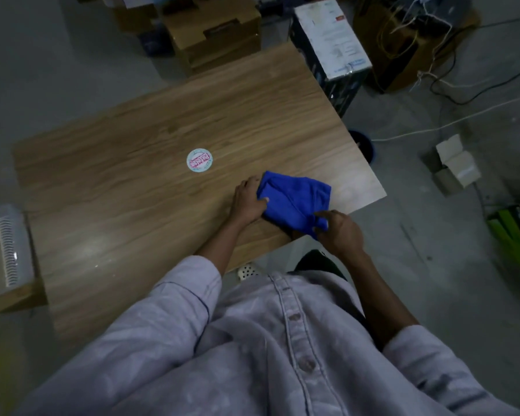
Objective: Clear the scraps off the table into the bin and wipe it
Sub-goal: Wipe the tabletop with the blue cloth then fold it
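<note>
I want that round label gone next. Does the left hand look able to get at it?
Probably yes: the round label lies on the table just beyond the left hand, with nothing between them, though that hand holds the blue cloth.

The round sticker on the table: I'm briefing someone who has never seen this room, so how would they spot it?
Start from the large wood-grain table that fills the middle of the view. Near its centre, just left of the bunched blue cloth, lies a small round white sticker with pink lettering. It is the only flat, pale disc on the brown top.
</note>
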Demonstrator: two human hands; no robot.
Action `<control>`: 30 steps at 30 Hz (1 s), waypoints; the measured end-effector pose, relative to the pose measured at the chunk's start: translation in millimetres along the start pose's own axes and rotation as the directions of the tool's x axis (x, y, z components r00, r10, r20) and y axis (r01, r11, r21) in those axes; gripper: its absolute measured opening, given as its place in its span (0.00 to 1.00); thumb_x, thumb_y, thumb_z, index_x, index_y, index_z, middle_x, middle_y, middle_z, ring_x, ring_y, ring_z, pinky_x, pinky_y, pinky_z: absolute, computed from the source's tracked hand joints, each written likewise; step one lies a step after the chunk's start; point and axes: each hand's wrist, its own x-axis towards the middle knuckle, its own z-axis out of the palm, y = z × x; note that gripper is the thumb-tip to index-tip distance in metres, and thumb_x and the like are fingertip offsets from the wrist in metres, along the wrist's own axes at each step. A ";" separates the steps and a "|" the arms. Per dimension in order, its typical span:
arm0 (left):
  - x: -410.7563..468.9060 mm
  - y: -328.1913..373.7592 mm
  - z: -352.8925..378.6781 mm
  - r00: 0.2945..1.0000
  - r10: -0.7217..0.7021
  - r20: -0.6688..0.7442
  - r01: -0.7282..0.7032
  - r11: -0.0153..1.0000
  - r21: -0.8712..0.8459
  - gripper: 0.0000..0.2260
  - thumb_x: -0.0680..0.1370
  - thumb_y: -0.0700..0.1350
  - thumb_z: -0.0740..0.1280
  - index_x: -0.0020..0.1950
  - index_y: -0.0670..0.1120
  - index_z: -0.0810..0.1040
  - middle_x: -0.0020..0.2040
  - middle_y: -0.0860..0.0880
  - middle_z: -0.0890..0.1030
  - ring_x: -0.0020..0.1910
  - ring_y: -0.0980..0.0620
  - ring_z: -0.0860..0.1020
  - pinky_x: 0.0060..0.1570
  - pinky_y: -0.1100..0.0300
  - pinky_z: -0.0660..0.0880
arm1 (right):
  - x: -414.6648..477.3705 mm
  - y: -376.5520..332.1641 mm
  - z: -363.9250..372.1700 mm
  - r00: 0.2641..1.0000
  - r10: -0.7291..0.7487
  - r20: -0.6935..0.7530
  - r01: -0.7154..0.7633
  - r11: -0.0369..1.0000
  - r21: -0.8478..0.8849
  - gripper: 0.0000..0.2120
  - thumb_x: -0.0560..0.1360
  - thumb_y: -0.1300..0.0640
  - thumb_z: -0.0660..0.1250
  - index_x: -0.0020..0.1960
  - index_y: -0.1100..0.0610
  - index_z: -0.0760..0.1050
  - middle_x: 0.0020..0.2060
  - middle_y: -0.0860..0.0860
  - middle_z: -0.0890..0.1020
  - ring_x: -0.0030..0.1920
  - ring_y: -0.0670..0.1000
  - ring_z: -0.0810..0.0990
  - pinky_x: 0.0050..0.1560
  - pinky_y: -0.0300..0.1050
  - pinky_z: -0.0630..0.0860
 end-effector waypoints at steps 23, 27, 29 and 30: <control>-9.1 -10.3 13.9 0.995 0.074 0.066 -0.026 0.838 -0.545 0.17 0.78 0.27 0.64 0.50 0.51 0.74 0.50 0.48 0.81 0.47 0.55 0.79 0.48 0.62 0.75 | 66.0 -1.5 2.0 0.961 -0.250 0.117 0.203 0.927 0.316 0.32 0.71 0.53 0.78 0.70 0.52 0.67 0.53 0.50 0.75 0.52 0.54 0.79 0.47 0.45 0.72; -2.6 -14.7 19.0 0.994 -0.109 -0.009 0.088 0.845 -0.527 0.08 0.82 0.35 0.64 0.48 0.47 0.72 0.41 0.48 0.77 0.40 0.53 0.74 0.42 0.56 0.71 | 71.2 4.5 3.7 0.958 -0.253 0.132 0.187 0.907 0.378 0.16 0.74 0.48 0.77 0.48 0.59 0.76 0.40 0.51 0.76 0.40 0.50 0.74 0.36 0.35 0.65; -0.4 -16.4 23.5 0.988 -0.154 0.001 0.135 0.859 -0.494 0.03 0.82 0.37 0.63 0.52 0.45 0.71 0.44 0.47 0.77 0.44 0.50 0.74 0.45 0.55 0.71 | 72.3 9.1 1.6 0.960 -0.239 0.146 0.142 0.865 0.481 0.17 0.72 0.47 0.78 0.40 0.57 0.74 0.33 0.50 0.75 0.34 0.48 0.74 0.35 0.38 0.66; 0.7 -16.3 25.7 0.986 -0.166 0.003 0.148 0.869 -0.473 0.03 0.82 0.37 0.62 0.53 0.45 0.71 0.45 0.47 0.77 0.45 0.50 0.74 0.46 0.55 0.70 | 72.7 11.0 -0.6 0.965 -0.205 0.165 0.085 0.837 0.541 0.16 0.72 0.49 0.79 0.42 0.56 0.73 0.35 0.49 0.76 0.34 0.46 0.75 0.35 0.38 0.69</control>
